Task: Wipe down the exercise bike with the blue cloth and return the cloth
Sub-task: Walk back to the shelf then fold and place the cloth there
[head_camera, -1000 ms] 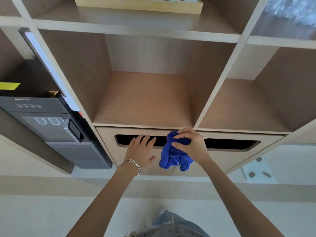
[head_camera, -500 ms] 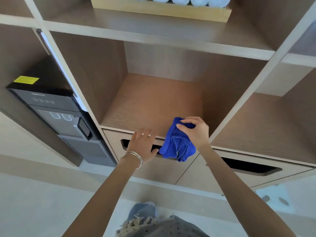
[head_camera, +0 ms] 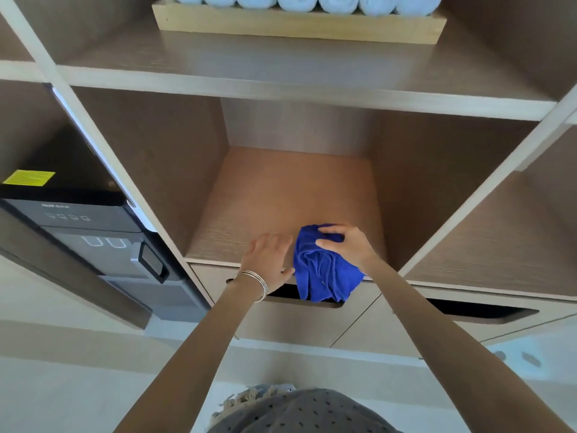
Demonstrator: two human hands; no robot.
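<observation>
My right hand (head_camera: pixel 346 245) grips the bunched blue cloth (head_camera: pixel 324 273) at the front edge of a wooden shelf compartment (head_camera: pixel 281 198). The cloth hangs down over the shelf lip and the dark handle slot of the drawer (head_camera: pixel 293 320) below. My left hand (head_camera: pixel 270 260), with thin bracelets at the wrist, lies flat and open on the shelf edge just left of the cloth. The exercise bike is out of view.
A black appliance (head_camera: pixel 78 220) with a yellow sticker fills the compartment at the left. Rolled white towels in a wooden tray (head_camera: pixel 299 23) sit on the shelf above. An open compartment (head_camera: pixel 499 242) lies to the right, with a second drawer slot (head_camera: pixel 480 314) beneath it.
Both hands have risen from the drawer front to the shelf edge. The blue cloth went up with my right hand and now hangs over the shelf lip.
</observation>
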